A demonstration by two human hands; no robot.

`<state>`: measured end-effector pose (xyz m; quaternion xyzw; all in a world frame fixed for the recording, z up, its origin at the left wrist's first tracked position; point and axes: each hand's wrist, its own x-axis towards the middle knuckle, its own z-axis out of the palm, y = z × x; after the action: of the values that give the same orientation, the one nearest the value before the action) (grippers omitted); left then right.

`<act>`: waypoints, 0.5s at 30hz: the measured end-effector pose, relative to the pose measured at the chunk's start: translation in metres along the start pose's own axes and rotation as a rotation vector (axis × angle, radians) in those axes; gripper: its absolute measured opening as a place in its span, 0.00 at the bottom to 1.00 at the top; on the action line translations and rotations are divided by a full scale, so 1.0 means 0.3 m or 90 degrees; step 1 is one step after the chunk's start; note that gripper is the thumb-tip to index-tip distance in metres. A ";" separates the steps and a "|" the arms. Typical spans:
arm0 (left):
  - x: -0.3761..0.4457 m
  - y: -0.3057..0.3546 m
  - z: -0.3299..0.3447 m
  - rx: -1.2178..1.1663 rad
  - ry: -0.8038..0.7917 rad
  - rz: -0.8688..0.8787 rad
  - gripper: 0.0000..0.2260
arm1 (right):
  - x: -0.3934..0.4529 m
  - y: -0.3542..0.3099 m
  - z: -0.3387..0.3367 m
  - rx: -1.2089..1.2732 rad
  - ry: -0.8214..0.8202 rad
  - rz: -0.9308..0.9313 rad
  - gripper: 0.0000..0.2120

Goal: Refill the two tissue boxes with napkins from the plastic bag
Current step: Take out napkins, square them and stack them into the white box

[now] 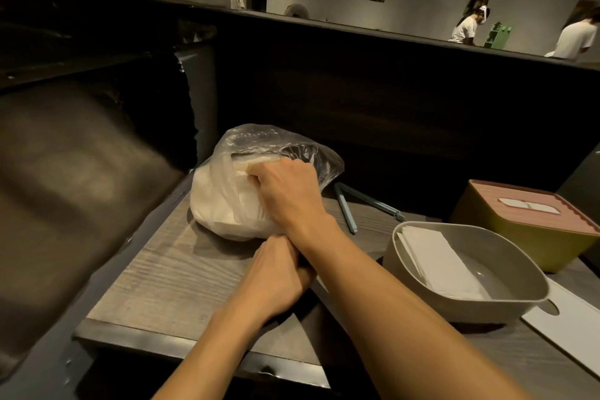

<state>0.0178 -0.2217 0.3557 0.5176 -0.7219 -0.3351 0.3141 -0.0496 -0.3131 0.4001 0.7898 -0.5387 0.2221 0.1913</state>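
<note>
- Plastic bag point(227, 201) of napkins point(211, 191) sits at the far left of the wooden table point(156, 273), close to its left edge and right up against the dark booth wall behind.
- Right hand point(285, 191) is in the bag's mouth, fingers curled round the end of the napkin stack. Left hand point(276, 273) is tucked under the right wrist — looks closed on the bag's lower edge, but I can't tell for sure.
- Handling guess: napkins are light and floppy, the film is thin and slippery, so pinch a thick wad near its end and pin the bag down or it'll drag along.
- Open grey tissue box point(467, 269) is to the right, only a few napkins inside, white lid point(571, 321) just beside it. Yellow tissue box point(532, 217) with pink lid is behind it, shut.
- Blue tongs point(350, 208) lie between bag and boxes — lift over them. Clear tabletop is mostly in front of the bag.
</note>
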 end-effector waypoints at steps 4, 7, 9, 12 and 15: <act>-0.007 0.017 -0.008 -0.026 0.006 -0.008 0.02 | -0.018 0.005 -0.006 0.080 0.137 -0.016 0.11; -0.007 0.012 -0.008 -0.053 0.002 0.003 0.05 | -0.037 0.014 -0.038 0.206 0.206 0.020 0.07; -0.006 0.006 -0.010 -0.084 0.005 0.017 0.06 | -0.047 0.024 -0.067 0.321 0.221 0.082 0.07; 0.002 -0.005 -0.006 -0.117 0.000 0.004 0.08 | -0.054 0.043 -0.107 0.446 0.236 0.171 0.07; 0.012 -0.017 -0.002 -0.143 0.003 -0.012 0.06 | -0.065 0.052 -0.138 0.550 0.225 0.257 0.08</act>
<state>0.0202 -0.2265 0.3524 0.4863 -0.6745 -0.4157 0.3685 -0.0766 -0.2812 0.4245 0.6275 -0.4986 0.5876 -0.1111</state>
